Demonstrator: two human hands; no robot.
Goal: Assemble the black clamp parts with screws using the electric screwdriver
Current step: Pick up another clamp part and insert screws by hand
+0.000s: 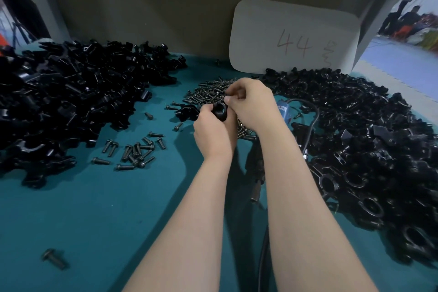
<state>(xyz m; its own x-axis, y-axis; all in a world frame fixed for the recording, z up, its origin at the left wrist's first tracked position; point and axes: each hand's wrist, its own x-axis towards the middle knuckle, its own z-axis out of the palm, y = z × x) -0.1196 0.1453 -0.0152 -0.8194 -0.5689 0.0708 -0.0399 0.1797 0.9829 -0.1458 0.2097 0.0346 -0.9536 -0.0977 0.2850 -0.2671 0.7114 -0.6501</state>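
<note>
- Far left of the white card (294, 38), and nearer us, a big heap of clamp parts (71, 92) covers the teal cloth (94, 208).
- Left of the card and much nearer us lies a lone screw (55, 259). A loose scatter of screws (135, 152) lies between it and the card.
- Just left of the card's near corner sits the screw pile (211, 92), with a single clamp piece (186, 112) at its near-left edge.
- Below the card's left edge, our left hand (213, 135) curls round the black clamp (220, 110) and holds it above the pile. The clamp's round bore faces up toward us. Our fingers hide its long axis.
- Our right hand (251, 106) pinches thumb and fingertip at the clamp's top edge. We cannot tell whether a screw sits between them.
- Straight below the card, the electric screwdriver (285, 111) lies with its blue end toward the card and its length running back toward us. Our right forearm hides most of it.
- Below the card's right half spreads a second heap of clamps (355, 149).
</note>
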